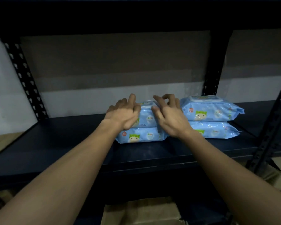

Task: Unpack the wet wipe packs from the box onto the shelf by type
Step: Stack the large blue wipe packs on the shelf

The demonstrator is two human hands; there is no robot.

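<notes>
**Dim storage bay behind a metal rack**

A pale wall (91,101) is showing at 12 o'clock behind dark perforated uprights (25,78). Brown cardboard (141,213) is lying at 6 o'clock. Light is falling weakly, leaving upper areas in shadow.

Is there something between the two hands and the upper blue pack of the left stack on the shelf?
Nothing visible. The left hand and the right hand are already at the upper pack of the left stack, one at each end. The fingers are loose, not curled round it.
</notes>
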